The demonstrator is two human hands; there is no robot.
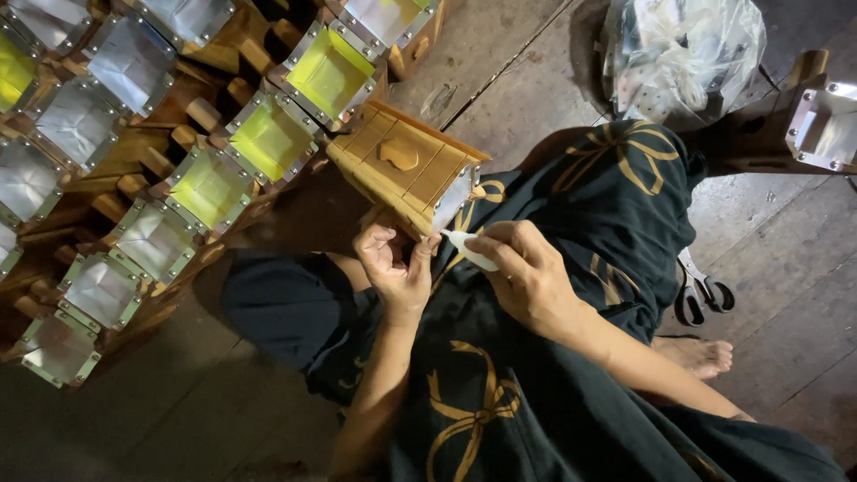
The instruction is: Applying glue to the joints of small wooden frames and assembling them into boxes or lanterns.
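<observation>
Head view: a seated person's left hand (pixel 394 265) grips the lower edge of a wooden box (pixel 403 163) held over the lap, while the right hand (pixel 527 275) pinches a small white tube (pixel 468 250), its tip touching the box's corner, rows of finished boxes (pixel 152 152) alongside.

dim indoor light | glare on metal plates (pixel 79 120) | deep shadow lower left | sharp focus, slight edge distortion

Matt wooden box (pixel 403 162), shiny metal trim
</observation>
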